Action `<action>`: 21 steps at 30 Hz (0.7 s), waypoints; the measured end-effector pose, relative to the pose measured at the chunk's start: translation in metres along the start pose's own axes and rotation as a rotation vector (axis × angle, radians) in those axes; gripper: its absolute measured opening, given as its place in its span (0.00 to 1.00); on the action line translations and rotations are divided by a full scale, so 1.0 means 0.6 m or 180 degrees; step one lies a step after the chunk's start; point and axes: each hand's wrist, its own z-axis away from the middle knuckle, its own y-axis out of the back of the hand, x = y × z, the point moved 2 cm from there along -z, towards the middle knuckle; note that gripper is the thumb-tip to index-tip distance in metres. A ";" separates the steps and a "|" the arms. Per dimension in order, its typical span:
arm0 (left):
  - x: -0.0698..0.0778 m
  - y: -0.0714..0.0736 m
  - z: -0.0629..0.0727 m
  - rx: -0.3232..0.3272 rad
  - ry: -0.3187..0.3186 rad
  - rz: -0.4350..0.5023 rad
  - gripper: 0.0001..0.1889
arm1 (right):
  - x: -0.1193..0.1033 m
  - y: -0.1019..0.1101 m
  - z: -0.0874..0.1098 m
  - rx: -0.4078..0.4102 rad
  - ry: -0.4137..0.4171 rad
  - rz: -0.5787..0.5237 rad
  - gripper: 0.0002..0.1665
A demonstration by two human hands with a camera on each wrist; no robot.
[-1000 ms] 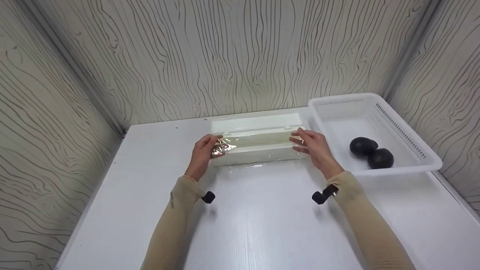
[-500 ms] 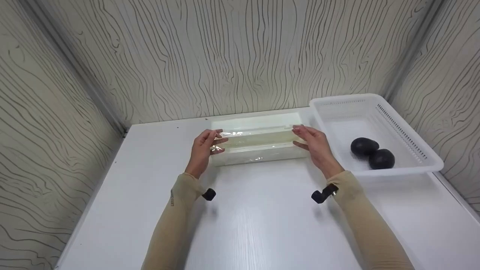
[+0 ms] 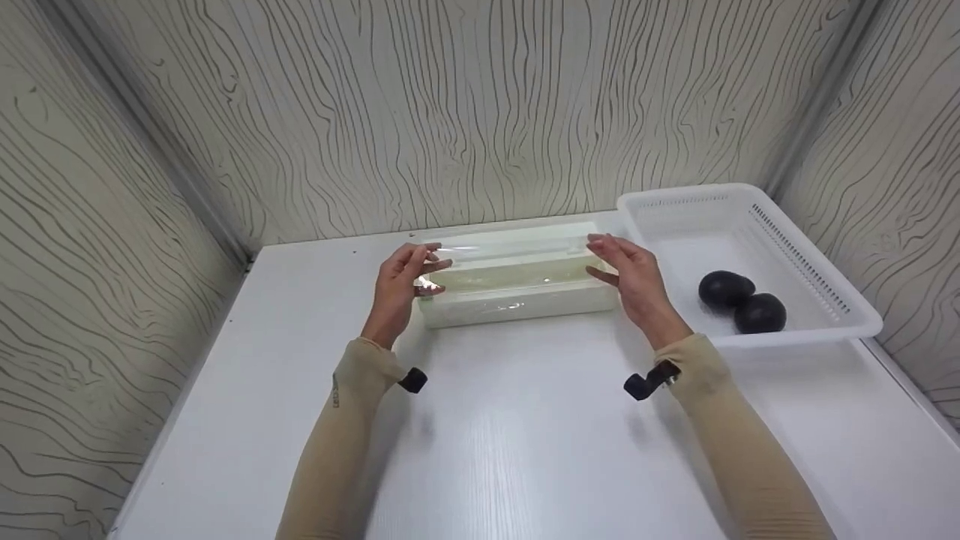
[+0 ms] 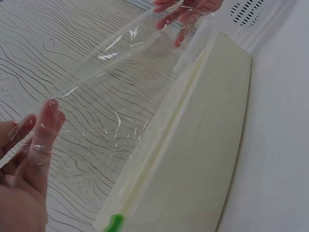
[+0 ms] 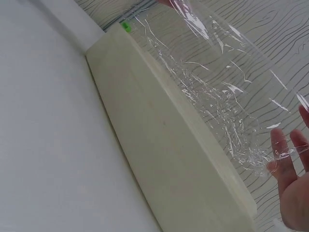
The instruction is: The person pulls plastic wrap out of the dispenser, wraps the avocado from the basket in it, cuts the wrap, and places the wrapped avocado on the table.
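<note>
A sheet of clear cling film (image 4: 111, 72) is stretched between my two hands above a long cream-white box (image 3: 517, 306). At the box's left end is a small green piece (image 4: 115, 223). My left hand (image 3: 400, 283) pinches the film's left corner between thumb and forefinger, its other fingers spread behind the sheet. On the other side, my right hand (image 3: 634, 279) pinches the right corner with thumb and forefinger, the remaining fingers apart. The film's lower part looks crinkled along the box in the right wrist view. Part of the box shows only through the film.
A white plastic basket (image 3: 814, 271) with perforated sides stands to the right, close to my right hand. Two dark, rounded fruit-like things (image 3: 742, 301) lie in it. Behind the white table (image 3: 495, 435) rises a wood-grain patterned wall (image 3: 480, 112).
Both hands have moved slightly up and away from me, lifting the film's upper edge higher over the box. The left hand's fingers have spread out, and the film there is less bunched.
</note>
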 end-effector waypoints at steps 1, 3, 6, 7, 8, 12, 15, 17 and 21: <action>0.004 0.000 0.001 -0.0009 -0.0014 -0.0002 0.17 | -0.004 0.001 0.001 -0.0009 0.0018 0.0009 0.15; 0.011 0.000 0.006 -0.0029 -0.0020 -0.0020 0.18 | -0.011 0.002 0.006 -0.0026 0.0050 0.0062 0.16; 0.016 0.000 0.017 -0.0073 0.0031 -0.0066 0.21 | -0.019 0.006 0.017 -0.0074 0.0054 0.0197 0.21; 0.017 0.001 0.021 -0.0093 0.0053 -0.0094 0.22 | -0.021 0.008 0.021 -0.0102 0.0054 0.0265 0.24; 0.018 0.001 0.026 -0.0110 0.0082 -0.0121 0.22 | -0.023 0.010 0.025 -0.0118 0.0049 0.0340 0.26; 0.020 0.002 0.048 -0.0210 0.0200 -0.0210 0.19 | -0.032 0.016 0.044 -0.0183 -0.0006 0.0614 0.33; 0.020 0.006 0.068 -0.0298 0.0276 -0.0256 0.17 | -0.037 0.017 0.060 -0.0262 -0.0109 0.0720 0.32; 0.018 0.010 0.084 -0.0363 0.0356 -0.0270 0.17 | -0.037 0.018 0.071 -0.0335 -0.0186 0.0737 0.29; 0.009 0.014 0.116 -0.0569 0.0540 -0.0271 0.21 | -0.032 0.025 0.094 -0.0387 -0.0312 0.0765 0.25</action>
